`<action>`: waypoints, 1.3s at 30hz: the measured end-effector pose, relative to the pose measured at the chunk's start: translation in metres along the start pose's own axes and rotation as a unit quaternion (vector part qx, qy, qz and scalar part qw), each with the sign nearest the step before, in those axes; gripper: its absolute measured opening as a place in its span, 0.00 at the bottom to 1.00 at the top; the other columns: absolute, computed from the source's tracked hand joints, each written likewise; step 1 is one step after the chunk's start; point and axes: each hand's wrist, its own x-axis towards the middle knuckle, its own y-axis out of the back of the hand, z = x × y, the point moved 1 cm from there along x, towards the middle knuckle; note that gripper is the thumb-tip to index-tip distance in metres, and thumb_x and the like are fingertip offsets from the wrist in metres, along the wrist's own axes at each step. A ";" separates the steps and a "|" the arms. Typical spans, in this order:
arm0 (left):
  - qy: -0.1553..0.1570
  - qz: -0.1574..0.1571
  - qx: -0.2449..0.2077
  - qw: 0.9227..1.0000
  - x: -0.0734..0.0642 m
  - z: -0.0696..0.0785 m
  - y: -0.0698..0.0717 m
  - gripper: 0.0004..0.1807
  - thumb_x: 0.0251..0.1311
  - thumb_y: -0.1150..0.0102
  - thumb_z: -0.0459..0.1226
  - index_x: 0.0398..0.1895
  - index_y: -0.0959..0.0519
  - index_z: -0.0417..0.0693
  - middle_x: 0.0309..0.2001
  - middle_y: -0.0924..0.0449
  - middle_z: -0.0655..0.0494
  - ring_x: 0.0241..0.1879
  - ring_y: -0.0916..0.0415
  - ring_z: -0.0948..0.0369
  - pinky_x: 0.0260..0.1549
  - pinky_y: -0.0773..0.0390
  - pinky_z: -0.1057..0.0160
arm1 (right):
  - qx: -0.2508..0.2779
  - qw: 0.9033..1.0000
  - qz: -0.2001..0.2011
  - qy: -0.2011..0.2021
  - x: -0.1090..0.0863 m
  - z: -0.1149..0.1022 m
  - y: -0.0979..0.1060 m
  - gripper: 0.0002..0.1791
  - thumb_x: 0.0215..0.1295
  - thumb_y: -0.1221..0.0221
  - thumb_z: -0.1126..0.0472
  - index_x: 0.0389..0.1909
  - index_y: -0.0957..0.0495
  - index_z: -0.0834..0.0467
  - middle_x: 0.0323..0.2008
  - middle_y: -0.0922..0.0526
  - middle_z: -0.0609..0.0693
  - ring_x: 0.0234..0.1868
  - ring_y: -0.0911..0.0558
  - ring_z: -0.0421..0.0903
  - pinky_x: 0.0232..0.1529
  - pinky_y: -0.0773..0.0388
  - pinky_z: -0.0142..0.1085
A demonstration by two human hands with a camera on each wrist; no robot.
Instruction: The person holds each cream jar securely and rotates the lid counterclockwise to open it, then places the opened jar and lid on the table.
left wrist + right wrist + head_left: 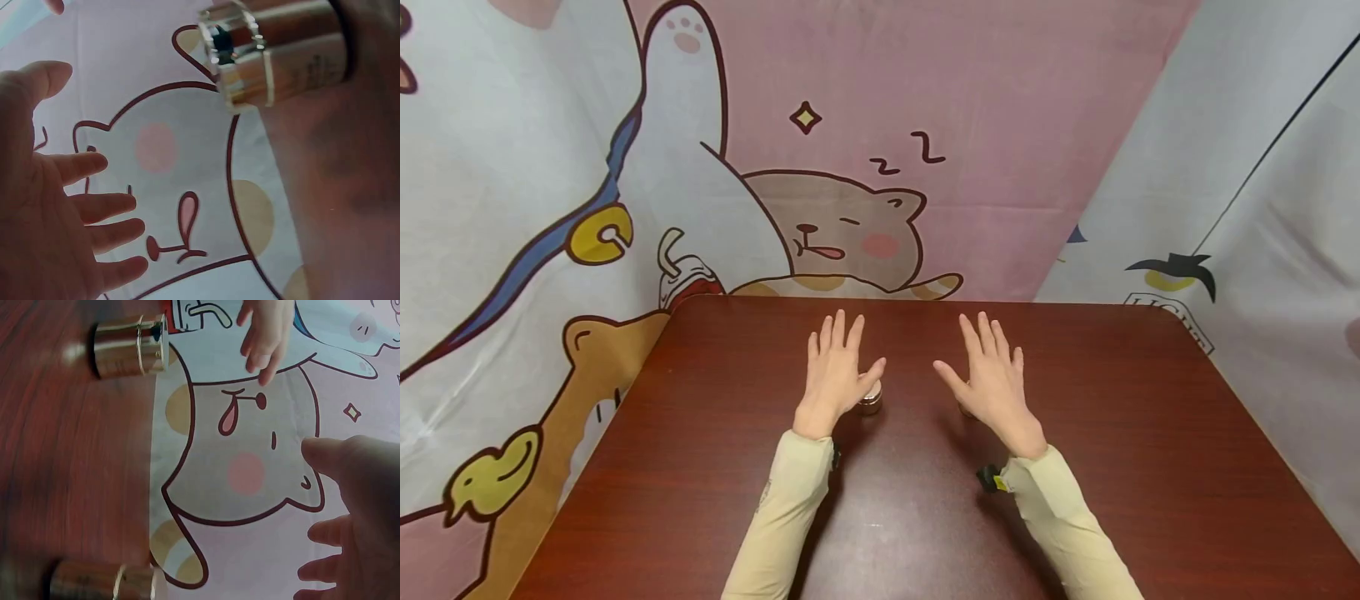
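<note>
My left hand (pixel 831 379) is held above the table, palm down, with fingers straight and thumb spread. Below its thumb stands a shiny gold cylinder (pixel 871 402), partly covered by the hand in the head view. The left wrist view shows this cylinder (pixel 281 59) with a band round it and small blurred lettering. My right hand (pixel 996 387) hovers likewise, fingers spread, holding nothing. A second gold cylinder (pixel 103 581) stands beneath it, almost wholly hidden in the head view and cut off in the right wrist view. Neither hand touches a cylinder.
The cylinders stand on a dark red-brown wooden table (pixel 895 542) with rounded far corners. A cloth backdrop (pixel 1000 100) printed with cartoon animals hangs behind it and along the sides. Both forearms wear pale yellow sleeves (pixel 782 508), with a dark device (pixel 990 478) at the right wrist.
</note>
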 end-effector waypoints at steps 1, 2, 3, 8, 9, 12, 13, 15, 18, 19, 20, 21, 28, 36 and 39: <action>0.002 0.000 -0.006 1.000 -0.001 -0.002 -0.001 0.41 0.67 0.42 0.52 0.77 0.37 0.41 0.77 0.43 0.31 0.77 0.49 0.37 0.73 0.45 0.33 | 0.006 1.000 -0.003 0.001 0.001 0.000 -0.002 0.47 0.71 0.39 0.43 0.81 0.47 0.60 0.81 0.51 0.67 0.80 0.53 0.67 0.71 0.54 0.77; 0.004 0.000 -0.013 1.000 -0.002 -0.003 -0.001 0.41 0.67 0.42 0.52 0.77 0.37 0.40 0.77 0.43 0.31 0.77 0.48 0.37 0.73 0.45 0.32 | 0.012 1.000 -0.005 0.002 0.001 -0.001 -0.003 0.47 0.71 0.39 0.43 0.81 0.48 0.60 0.81 0.51 0.67 0.80 0.53 0.67 0.72 0.53 0.76; 0.005 0.001 -0.018 1.000 -0.003 -0.005 -0.002 0.40 0.67 0.42 0.52 0.76 0.37 0.40 0.76 0.43 0.30 0.77 0.48 0.36 0.73 0.45 0.32 | 0.019 1.000 -0.007 0.003 0.002 -0.001 -0.005 0.47 0.71 0.39 0.43 0.81 0.48 0.60 0.81 0.51 0.66 0.80 0.52 0.66 0.72 0.53 0.75; 0.003 0.006 -0.050 0.999 -0.007 -0.014 -0.007 0.40 0.66 0.42 0.51 0.75 0.35 0.38 0.75 0.41 0.28 0.75 0.46 0.34 0.71 0.43 0.30 | 0.050 0.999 -0.011 0.009 0.003 -0.002 -0.011 0.46 0.71 0.39 0.45 0.81 0.46 0.61 0.80 0.49 0.68 0.79 0.49 0.68 0.73 0.49 0.71; 0.003 0.005 -0.058 0.998 -0.008 -0.015 -0.008 0.40 0.66 0.42 0.51 0.75 0.35 0.37 0.75 0.41 0.28 0.75 0.45 0.34 0.71 0.43 0.30 | 0.056 0.998 -0.010 0.011 0.003 -0.003 -0.012 0.46 0.71 0.39 0.45 0.80 0.46 0.62 0.80 0.49 0.69 0.79 0.48 0.69 0.73 0.48 0.71; 0.003 0.000 -0.082 0.997 -0.010 -0.019 -0.011 0.39 0.67 0.43 0.51 0.74 0.35 0.36 0.74 0.40 0.28 0.75 0.45 0.33 0.70 0.43 0.29 | 0.073 0.997 -0.010 0.017 0.003 -0.003 -0.016 0.45 0.72 0.39 0.47 0.80 0.45 0.64 0.78 0.47 0.70 0.77 0.45 0.71 0.72 0.44 0.70; 0.005 -0.003 -0.095 0.995 -0.010 -0.021 -0.012 0.39 0.67 0.42 0.50 0.74 0.35 0.36 0.75 0.41 0.27 0.75 0.45 0.33 0.71 0.43 0.29 | 0.081 0.997 -0.010 0.019 0.003 -0.004 -0.017 0.44 0.72 0.39 0.48 0.79 0.45 0.64 0.78 0.46 0.71 0.77 0.44 0.72 0.72 0.43 0.70; 0.008 -0.009 -0.113 0.994 -0.011 -0.024 -0.013 0.39 0.67 0.43 0.50 0.75 0.35 0.35 0.75 0.41 0.27 0.75 0.45 0.32 0.71 0.43 0.29 | 0.099 0.995 -0.007 0.024 0.003 -0.005 -0.020 0.43 0.72 0.38 0.49 0.79 0.44 0.65 0.77 0.45 0.71 0.76 0.42 0.73 0.71 0.41 0.70; 0.005 -0.007 -0.136 0.991 -0.013 -0.028 -0.015 0.39 0.67 0.43 0.49 0.74 0.35 0.33 0.73 0.39 0.26 0.74 0.43 0.31 0.70 0.42 0.29 | 0.130 0.991 0.007 0.037 0.003 -0.007 -0.024 0.41 0.71 0.37 0.53 0.77 0.41 0.66 0.76 0.40 0.71 0.74 0.38 0.71 0.69 0.37 0.69; 0.004 -0.008 -0.146 0.989 -0.013 -0.029 -0.016 0.39 0.67 0.43 0.49 0.74 0.35 0.33 0.73 0.39 0.26 0.73 0.43 0.31 0.70 0.42 0.30 | 0.139 0.989 0.016 0.044 0.004 -0.007 -0.025 0.40 0.71 0.36 0.54 0.77 0.39 0.66 0.75 0.37 0.70 0.73 0.36 0.70 0.68 0.34 0.68; 0.004 -0.007 -0.153 0.988 -0.013 -0.030 -0.016 0.38 0.68 0.43 0.48 0.73 0.35 0.31 0.72 0.38 0.25 0.73 0.42 0.31 0.70 0.41 0.30 | 0.149 0.987 0.027 0.052 0.004 -0.008 -0.027 0.38 0.70 0.36 0.56 0.76 0.37 0.66 0.73 0.34 0.69 0.72 0.33 0.69 0.67 0.32 0.67; 0.003 -0.006 -0.163 0.987 -0.014 -0.031 -0.016 0.38 0.68 0.42 0.47 0.73 0.35 0.30 0.72 0.37 0.25 0.72 0.41 0.31 0.70 0.40 0.30 | 0.161 0.984 0.039 0.063 0.005 -0.008 -0.029 0.36 0.70 0.35 0.58 0.74 0.35 0.67 0.71 0.31 0.69 0.70 0.30 0.68 0.66 0.30 0.66; 0.031 -0.001 -0.254 0.967 -0.015 -0.038 -0.019 0.31 0.70 0.43 0.39 0.69 0.32 0.25 0.67 0.29 0.27 0.68 0.32 0.34 0.67 0.30 0.37 | 0.276 0.954 0.070 0.097 0.011 -0.007 -0.044 0.24 0.65 0.33 0.70 0.61 0.22 0.69 0.53 0.15 0.66 0.56 0.17 0.63 0.54 0.19 0.59; 0.068 0.019 -0.350 0.934 -0.018 -0.041 -0.025 0.21 0.72 0.50 0.30 0.61 0.26 0.22 0.57 0.21 0.27 0.57 0.20 0.38 0.59 0.21 0.43 | 0.400 0.915 0.025 0.038 0.016 -0.006 -0.056 0.19 0.64 0.35 0.74 0.56 0.21 0.74 0.49 0.15 0.71 0.52 0.15 0.65 0.52 0.18 0.29; 0.091 0.026 -0.365 0.926 -0.019 -0.042 -0.027 0.20 0.70 0.53 0.27 0.59 0.24 0.22 0.55 0.19 0.28 0.56 0.19 0.39 0.58 0.20 0.44 | 0.433 0.901 0.010 0.006 0.017 -0.007 -0.061 0.18 0.66 0.36 0.73 0.56 0.20 0.74 0.49 0.15 0.72 0.52 0.14 0.55 0.51 0.21 0.22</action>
